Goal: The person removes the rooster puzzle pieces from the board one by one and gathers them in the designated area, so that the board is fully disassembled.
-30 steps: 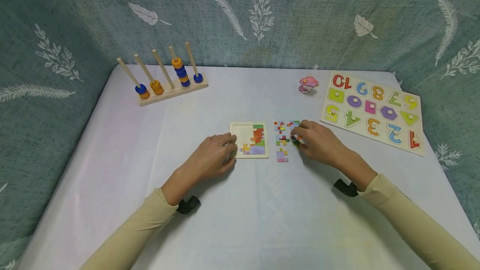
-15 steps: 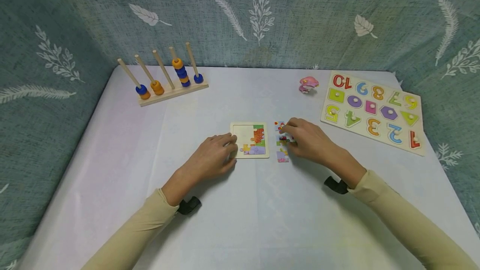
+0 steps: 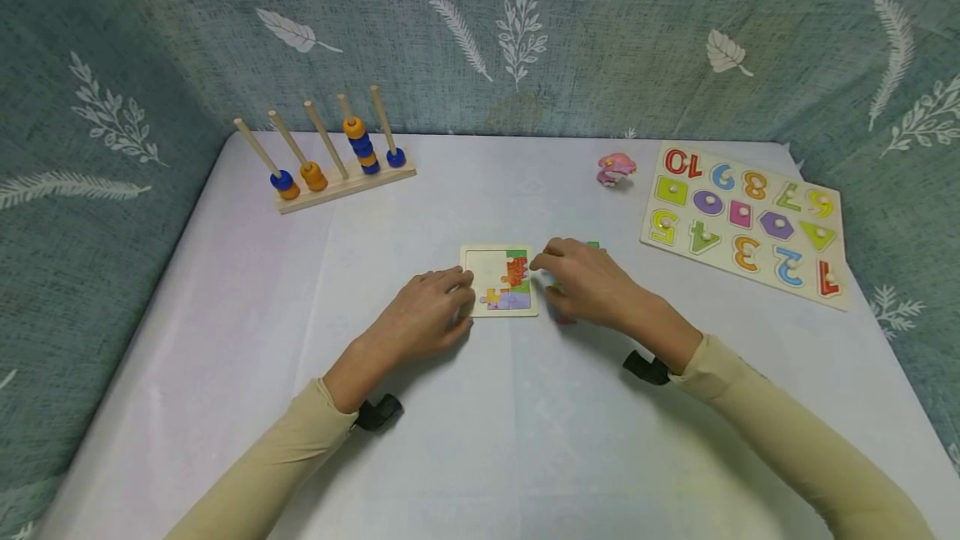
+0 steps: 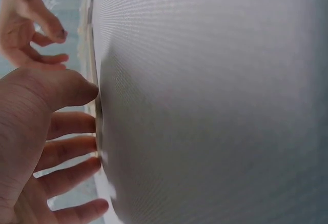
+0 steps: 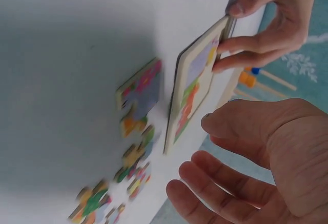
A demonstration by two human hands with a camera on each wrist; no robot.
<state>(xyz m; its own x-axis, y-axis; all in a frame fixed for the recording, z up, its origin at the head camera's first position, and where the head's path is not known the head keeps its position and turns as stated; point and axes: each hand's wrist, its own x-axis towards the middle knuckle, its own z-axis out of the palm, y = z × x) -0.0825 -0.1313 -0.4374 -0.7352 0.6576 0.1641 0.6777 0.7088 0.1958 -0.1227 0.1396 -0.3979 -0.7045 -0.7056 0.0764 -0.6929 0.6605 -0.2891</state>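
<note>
A small square puzzle tray (image 3: pixel 499 314) lies mid-table, with joined puzzle pieces (image 3: pixel 514 300) along its right side and bottom; its upper left shows bare wood. My left hand (image 3: pixel 423 315) holds the tray by its left rim, thumb at the near corner. Beside the tray's right rim hovers my right hand (image 3: pixel 596 282), thumb and fingers spread apart with nothing between them in the right wrist view. Loose puzzle pieces (image 5: pixel 142 89) lie just right of the tray, mostly hidden under the right hand in the head view.
A wooden peg stand (image 3: pixel 348 184) with orange and blue rings stands back left. At the back sits a pink mushroom-shaped toy (image 3: pixel 617 167). A number and shape board (image 3: pixel 742 223) lies at the right. Patterned green cloth (image 3: pixel 465 40) walls in the back and sides.
My right hand has moved left across the loose pieces to the tray's right rim, and its fingers have spread. The left hand and the tray have stayed in place.
</note>
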